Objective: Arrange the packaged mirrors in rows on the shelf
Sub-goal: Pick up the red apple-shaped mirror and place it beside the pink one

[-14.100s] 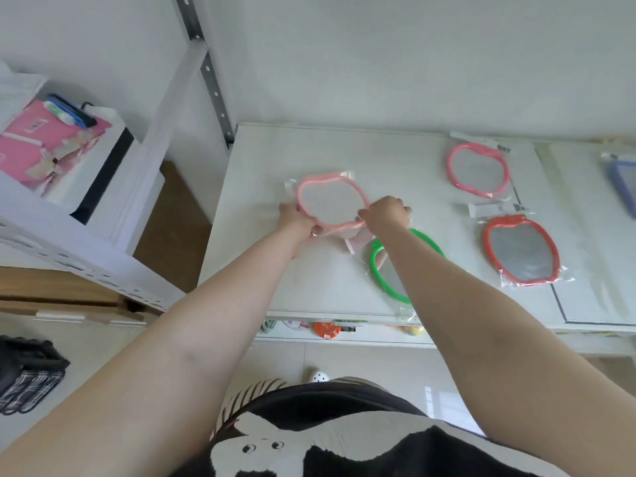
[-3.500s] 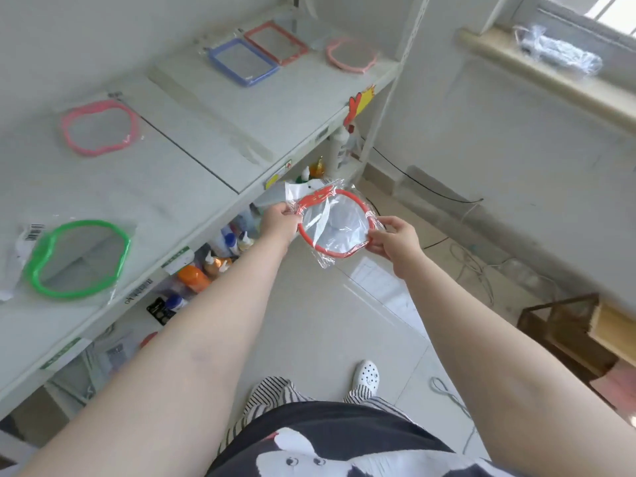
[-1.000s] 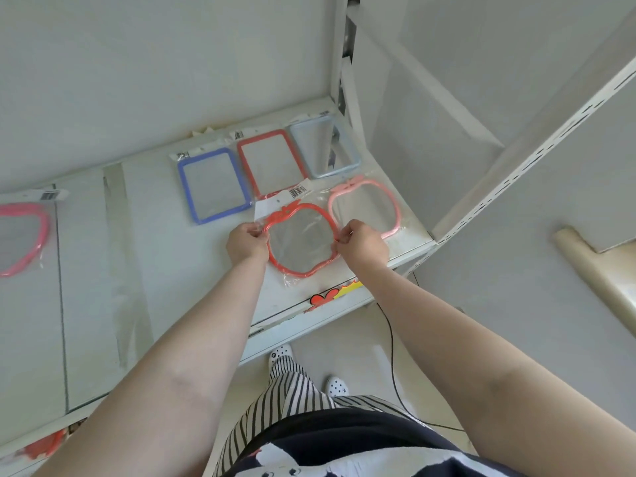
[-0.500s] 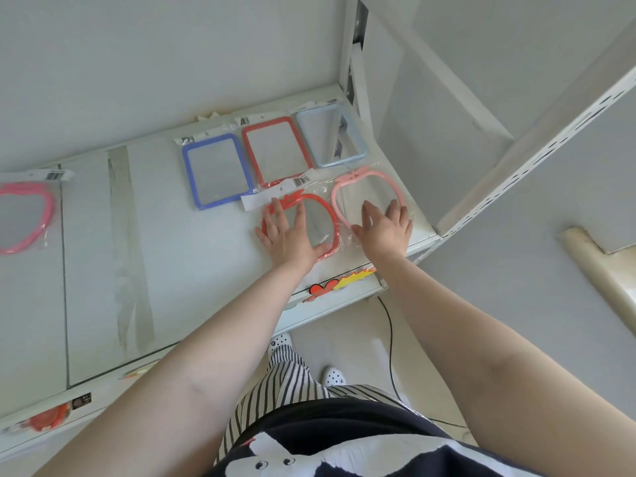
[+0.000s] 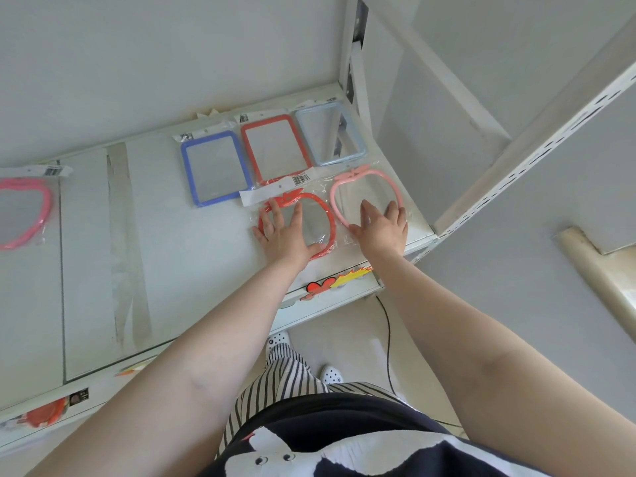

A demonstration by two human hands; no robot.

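At shelf (image 5: 206, 270) right end | far row 3 done, near row 2 | left hand (image 5: 285, 232) flat on red mirror (image 5: 325, 215), right hand (image 5: 380, 227) flat on pink mirror (image 5: 385, 177) | hot-pink mirror (image 5: 34, 215) far left still loose.

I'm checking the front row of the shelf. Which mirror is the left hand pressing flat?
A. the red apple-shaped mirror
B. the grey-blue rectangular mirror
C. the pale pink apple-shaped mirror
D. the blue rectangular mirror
A: the left hand lies with straight fingers on the red apple-shaped mirror, while the right hand rests on the pale pink apple-shaped mirror beside it.
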